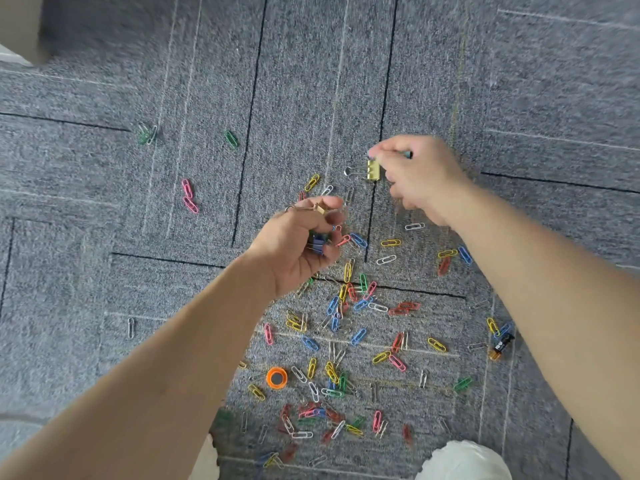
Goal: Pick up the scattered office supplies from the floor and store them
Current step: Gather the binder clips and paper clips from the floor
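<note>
You are in the gathering step, and judging by what you hold, you are taking the binder clips first. Your right hand (419, 174), right of centre in the upper half of the frame, has its fingers curled down at a gold binder clip (373, 169) on the grey carpet floor (104, 237). The fingertips are at the clip's edge, but motion blur hides whether they pinch it. Something small and dark between thumb and forefinger cannot be made out either. Your left hand (301, 244), at the centre of the frame, is closed round a small stock: blue binder clips (317, 242) in the palm and a second gold binder clip (320, 208) pinched on top under the thumb. Most of the job remains. Coloured paper clips (359, 336) lie thick across the lower middle of the frame, with a few strays at upper left. A battery (502, 346) lies at the right edge of the scatter and an orange round piece (276, 377) sits low in the centre. The next move probably calls for a firm pinch on the gold clip's body or wire handle, then a lift. Your left hand looks nearly full, so you likely need to empty it soon. No container shows in the frame, so you will have to look for one.
</note>
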